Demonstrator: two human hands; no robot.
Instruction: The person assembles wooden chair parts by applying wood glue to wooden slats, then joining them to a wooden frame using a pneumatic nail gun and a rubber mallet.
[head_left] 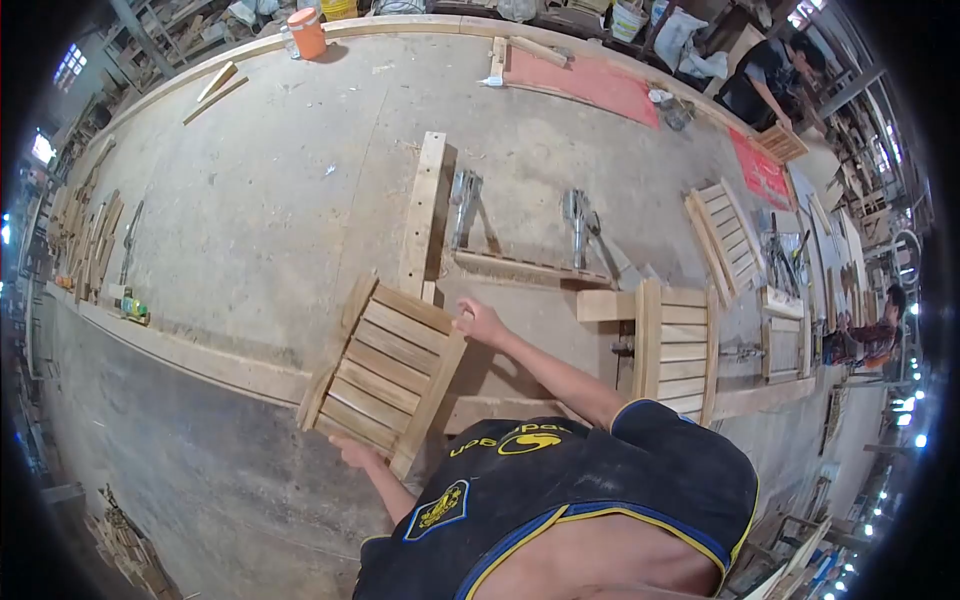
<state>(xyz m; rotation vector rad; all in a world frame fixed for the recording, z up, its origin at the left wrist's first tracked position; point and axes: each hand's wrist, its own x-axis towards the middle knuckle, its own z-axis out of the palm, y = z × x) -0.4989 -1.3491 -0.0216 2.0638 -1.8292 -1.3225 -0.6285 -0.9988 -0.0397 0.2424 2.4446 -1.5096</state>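
A slatted wooden panel (pixel 385 365), with several slats between two side rails, is held tilted in front of my body over the near edge of the worktable (pixel 270 180). My left hand (pixel 355 452) grips its lower end, with the fingers partly hidden under the wood. My right hand (pixel 480 324) is closed around the upper right corner of the rail. Just beyond the panel lies a long wooden beam (pixel 425 205) with dark holes. To my right, a second slatted panel (pixel 682 345) stands beside a wooden block (pixel 605 305).
Metal clamp-like tools (pixel 577 225) rest by a wooden strip (pixel 530 268). Another slatted panel (pixel 725 235) lies further right. An orange container (pixel 307 35) stands at the far edge. A co-worker (pixel 775 80) handles a panel at the far right; another person (pixel 880 325) is further off.
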